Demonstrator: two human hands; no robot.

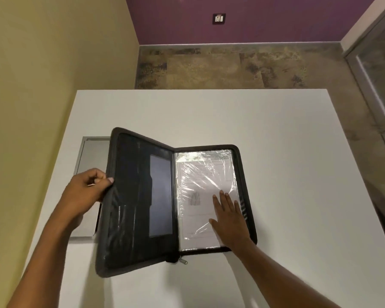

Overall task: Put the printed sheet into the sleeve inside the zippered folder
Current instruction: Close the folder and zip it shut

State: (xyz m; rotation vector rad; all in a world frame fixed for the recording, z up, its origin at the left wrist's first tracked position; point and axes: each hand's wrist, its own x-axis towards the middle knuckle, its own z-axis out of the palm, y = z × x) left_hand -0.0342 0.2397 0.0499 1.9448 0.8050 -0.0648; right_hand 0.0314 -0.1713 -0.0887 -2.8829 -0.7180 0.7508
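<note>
A black zippered folder point(140, 196) lies open on a white surface point(276, 152). It has 2 halves.

The left grip point(91, 187) is closed on the outer edge of the folder's left half. The thumb is on the inside face and the other fingers are behind the cover. This half is lifted up and tilted, not flat. Just to the right of this grip, the inside of the cover shows dark pockets and 1 long gray panel point(161, 195).

The right grip point(228, 215) is open and flat, with the fingers spread a little. It holds nothing. It presses palm down on the lower right part of the folder's right half, which lies flat on the surface.

Under this grip is a clear plastic sleeve point(200, 161). It is shiny and crinkled, and light bounces off it above the fingers. The printed sheet point(196, 196) is inside the sleeve. It is white, with lines of small print near the top and a small drawing just left of the right grip. The words are too blurry to read.

A zipper pull point(183, 261) sticks out at the near end of the folder's spine, to the lower left of the right grip.

A flat gray thing point(91, 152) lies on the surface behind the left grip, partly hidden by the raised cover.
</note>
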